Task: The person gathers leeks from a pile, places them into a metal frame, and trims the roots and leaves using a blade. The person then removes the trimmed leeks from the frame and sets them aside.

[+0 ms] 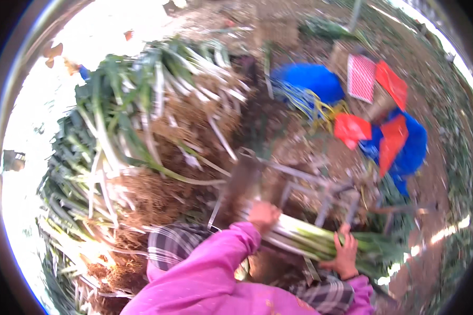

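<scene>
A bundle of leeks (301,232) lies across a metal stand (326,210) in front of me, white ends to the left and green leaves to the right. My left hand (264,215), slightly blurred, is closed over the white stalks near their root end. On the greener part, my right hand (344,251) grips the bundle, its thumb and fingers apart around it. The root tips beyond my left hand are smeared by motion. Just past them rises a flat brownish plate (243,176) belonging to the stand.
Heaped leeks (157,105) with brown roots (142,194) fill the left side. Blue plastic (312,83) and yellow ties (320,110) lie far right, beside red plastic (394,142) and a red-and-white checked piece (361,79). Leaf scraps (457,231) litter the right edge.
</scene>
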A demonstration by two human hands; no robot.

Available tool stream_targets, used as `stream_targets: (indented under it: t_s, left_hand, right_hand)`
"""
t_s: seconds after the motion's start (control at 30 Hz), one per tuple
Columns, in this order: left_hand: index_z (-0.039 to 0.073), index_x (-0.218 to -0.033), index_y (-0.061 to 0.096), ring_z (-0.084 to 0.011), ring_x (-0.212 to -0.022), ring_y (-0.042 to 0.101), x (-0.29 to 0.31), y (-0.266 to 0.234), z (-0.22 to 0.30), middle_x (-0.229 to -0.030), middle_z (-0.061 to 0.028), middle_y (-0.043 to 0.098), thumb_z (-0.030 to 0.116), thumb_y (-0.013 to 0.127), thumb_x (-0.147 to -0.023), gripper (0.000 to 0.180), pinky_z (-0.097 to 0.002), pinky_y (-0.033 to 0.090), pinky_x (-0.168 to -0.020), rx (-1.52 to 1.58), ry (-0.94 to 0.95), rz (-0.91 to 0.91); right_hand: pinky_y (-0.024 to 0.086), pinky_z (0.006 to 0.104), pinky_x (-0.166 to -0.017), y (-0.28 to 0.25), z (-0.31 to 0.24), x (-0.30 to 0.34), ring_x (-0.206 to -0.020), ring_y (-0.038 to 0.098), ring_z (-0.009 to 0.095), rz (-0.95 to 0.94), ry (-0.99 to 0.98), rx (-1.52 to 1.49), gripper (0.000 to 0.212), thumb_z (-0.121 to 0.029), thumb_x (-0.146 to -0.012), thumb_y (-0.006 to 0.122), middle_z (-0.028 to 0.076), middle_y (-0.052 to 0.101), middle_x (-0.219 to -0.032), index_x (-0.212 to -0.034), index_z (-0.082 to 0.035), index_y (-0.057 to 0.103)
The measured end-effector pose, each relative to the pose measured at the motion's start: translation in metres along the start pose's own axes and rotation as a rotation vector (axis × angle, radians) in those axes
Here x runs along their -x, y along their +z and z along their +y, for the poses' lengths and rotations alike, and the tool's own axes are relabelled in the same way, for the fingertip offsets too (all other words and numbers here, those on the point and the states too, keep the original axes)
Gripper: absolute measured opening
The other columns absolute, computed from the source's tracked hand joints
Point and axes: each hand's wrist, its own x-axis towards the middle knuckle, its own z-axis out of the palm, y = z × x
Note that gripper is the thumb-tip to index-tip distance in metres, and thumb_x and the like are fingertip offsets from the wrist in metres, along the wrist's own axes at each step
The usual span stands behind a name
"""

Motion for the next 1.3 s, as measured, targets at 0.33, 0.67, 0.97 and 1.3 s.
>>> stream_targets:
  t_s: [0.33,0.67,0.97,1.3]
  left_hand:
    - [0.011,-0.092,0.066,-0.0304,-0.083,0.062,-0.062,-0.215,-0.001,-0.088,-0.0119,0.063,0.01,0.063,-0.082,0.011,-0.039,0.051,-0.073,0.521,0.094,0.757]
    - [-0.008,-0.09,0.066,-0.0209,-0.067,0.061,-0.209,-0.298,-0.288,-0.079,-0.0137,0.066,0.035,0.066,-0.086,0.043,-0.039,0.048,-0.059,1.172,-0.763,0.767]
    - [-0.005,-0.098,0.059,-0.0196,-0.058,0.056,-0.104,-0.27,-0.145,-0.076,-0.0083,0.057,0.013,0.057,-0.09,0.019,-0.0336,0.05,-0.051,1.805,-0.463,0.449]
    - [0.0,-0.096,0.059,-0.0247,-0.063,0.062,-0.127,-0.332,-0.178,-0.073,-0.0086,0.061,0.024,0.055,-0.094,0.024,-0.0389,0.053,-0.058,1.688,-0.302,0.843]
  right_hand:
    - [0.023,0.0593,-0.105,0.006,0.011,0.012,-0.127,0.029,0.044,-0.009,-0.022,0.109,0.124,-0.049,-0.029,0.086,0.023,0.034,-0.135,-0.138,-0.015,0.039]
    - [0.017,0.0571,-0.111,-0.007,0.002,0.001,-0.138,0.017,0.045,-0.234,0.037,0.001,0.118,-0.046,-0.057,0.086,0.024,0.022,-0.149,-0.151,-0.019,0.02]
    - [0.015,0.0572,-0.112,-0.024,-0.001,0.01,-0.14,0.011,0.043,-0.31,0.165,0.036,0.115,-0.046,-0.061,0.084,0.021,0.016,-0.151,-0.151,-0.02,0.019]
    - [0.015,0.0581,-0.111,-0.029,-0.016,0.003,-0.139,0.016,0.041,-0.279,0.081,0.036,0.103,-0.055,-0.065,0.078,0.02,0.021,-0.151,-0.148,-0.022,0.027]
